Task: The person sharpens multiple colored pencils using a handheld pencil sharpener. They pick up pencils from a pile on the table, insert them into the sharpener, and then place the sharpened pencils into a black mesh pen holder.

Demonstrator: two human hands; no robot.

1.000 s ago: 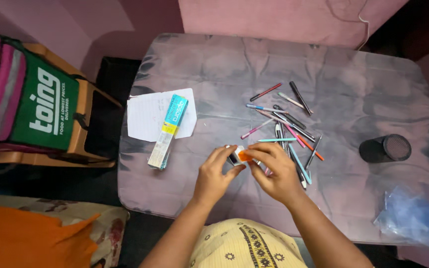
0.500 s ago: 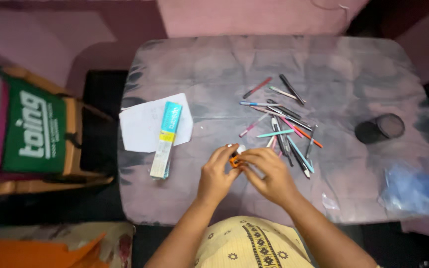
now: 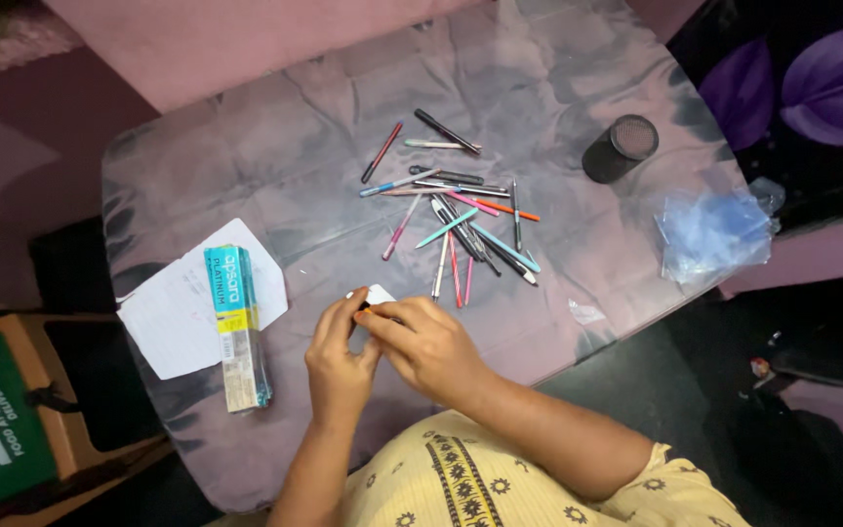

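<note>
Hands joined on small white item at table's near edge.
Pencil box (image 3: 236, 327) lay leftmost; left hand (image 3: 339, 366) and right hand (image 3: 426, 346) pinched the white item (image 3: 379, 295), its orange part, seen earlier, now hidden; pens (image 3: 461, 220) beyond.

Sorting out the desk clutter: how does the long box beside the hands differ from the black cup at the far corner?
The box is long, flat and rectangular, teal at one end with a yellow band; the cup is round, black and mesh-like. The box lies partly on a white sheet, near the left hand; the cup lies tipped on the bare cloth-covered table, beyond the pens. Both rest on the table, untouched.
</note>
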